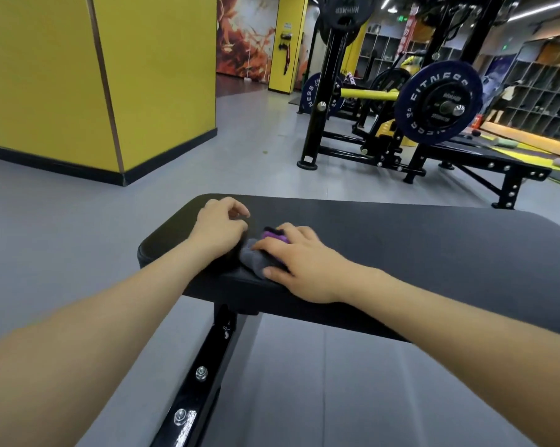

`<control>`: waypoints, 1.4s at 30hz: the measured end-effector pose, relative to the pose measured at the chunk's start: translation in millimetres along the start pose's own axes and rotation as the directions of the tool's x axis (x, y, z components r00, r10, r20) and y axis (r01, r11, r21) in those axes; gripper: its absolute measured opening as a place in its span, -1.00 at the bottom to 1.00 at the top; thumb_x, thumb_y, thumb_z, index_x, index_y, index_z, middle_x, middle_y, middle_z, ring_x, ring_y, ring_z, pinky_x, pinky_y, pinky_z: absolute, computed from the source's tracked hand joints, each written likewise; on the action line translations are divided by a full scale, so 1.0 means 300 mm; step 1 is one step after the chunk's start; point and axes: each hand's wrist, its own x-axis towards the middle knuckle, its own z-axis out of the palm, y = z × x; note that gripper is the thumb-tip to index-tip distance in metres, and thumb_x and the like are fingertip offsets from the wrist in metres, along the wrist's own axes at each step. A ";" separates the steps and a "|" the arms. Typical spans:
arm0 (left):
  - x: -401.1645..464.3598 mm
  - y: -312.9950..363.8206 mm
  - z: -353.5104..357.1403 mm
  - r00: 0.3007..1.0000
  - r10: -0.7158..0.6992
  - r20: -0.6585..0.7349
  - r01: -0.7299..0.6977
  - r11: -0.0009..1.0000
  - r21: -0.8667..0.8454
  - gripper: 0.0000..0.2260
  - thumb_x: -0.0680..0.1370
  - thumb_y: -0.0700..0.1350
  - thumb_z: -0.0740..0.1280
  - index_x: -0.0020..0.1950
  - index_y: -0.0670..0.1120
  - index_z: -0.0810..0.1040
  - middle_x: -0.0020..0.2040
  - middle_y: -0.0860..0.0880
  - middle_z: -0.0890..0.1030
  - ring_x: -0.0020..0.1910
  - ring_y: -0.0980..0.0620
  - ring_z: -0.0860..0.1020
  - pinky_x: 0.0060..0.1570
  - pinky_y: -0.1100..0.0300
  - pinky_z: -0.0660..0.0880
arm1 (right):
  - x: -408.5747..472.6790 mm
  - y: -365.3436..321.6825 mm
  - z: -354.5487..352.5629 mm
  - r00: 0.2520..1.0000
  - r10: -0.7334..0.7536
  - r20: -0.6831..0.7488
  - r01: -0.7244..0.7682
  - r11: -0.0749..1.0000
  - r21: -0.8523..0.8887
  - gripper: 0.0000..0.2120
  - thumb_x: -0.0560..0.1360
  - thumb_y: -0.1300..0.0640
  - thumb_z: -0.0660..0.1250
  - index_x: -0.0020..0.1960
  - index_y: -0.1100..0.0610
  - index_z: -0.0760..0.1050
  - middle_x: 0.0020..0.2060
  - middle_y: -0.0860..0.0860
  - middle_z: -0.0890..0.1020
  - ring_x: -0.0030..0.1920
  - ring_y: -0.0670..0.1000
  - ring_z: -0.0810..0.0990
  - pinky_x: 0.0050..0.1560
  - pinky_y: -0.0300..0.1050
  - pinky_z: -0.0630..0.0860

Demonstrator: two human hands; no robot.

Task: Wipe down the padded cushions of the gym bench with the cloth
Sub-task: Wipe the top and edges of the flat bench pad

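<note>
Bench cushion (pixel 401 253): a long black padded slab with rounded corners and a smooth, matte, faintly sheened cover; it runs from the lower middle of the view out to the right edge.
Bench frame (pixel 204 372): a glossy black square steel beam under the cushion, angled toward the viewer, with two silver hex nuts on its side.
Cloth (pixel 256 258): a soft, bunched grey rag with a purple fold showing at its far edge; it lies on the cushion near the left end, mostly beneath the right hand.
Right hand (pixel 299 262): palm down on the cloth, fingers spread and laid nearly flat over it, thumb stretched along the near side onto the grey fabric; it presses the cloth to the pad, though how far the fingertips curl into the fabric cannot be told. Its bare forearm comes in from the lower right.
Left hand (pixel 219 225): rests on the cushion just left of the cloth, knuckles up, fingers loosely curled with the tips near the thumb; it holds nothing that can be seen. Its bare forearm comes in from the lower left.
Floor (pixel 62 237): smooth grey sheeting with a seam under the bench.
Pillar (pixel 78 75): flat yellow panels with a black base strip.
Weight plate (pixel 438 103): a round dark blue disc with white lettering, on a black rack behind the bench.
</note>
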 end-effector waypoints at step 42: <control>-0.155 -0.147 -0.079 0.994 -0.081 -0.073 0.099 0.953 0.285 -0.76 0.60 -0.01 0.14 0.26 0.02 0.41 0.25 -0.12 0.38 0.31 -0.14 0.28 0.28 0.02 0.22 | 0.252 -0.056 0.031 0.996 0.084 -0.001 -0.083 0.994 0.064 -0.61 0.61 -0.06 0.09 0.40 0.02 0.22 0.30 0.13 0.23 0.31 0.24 0.19 0.31 0.11 0.22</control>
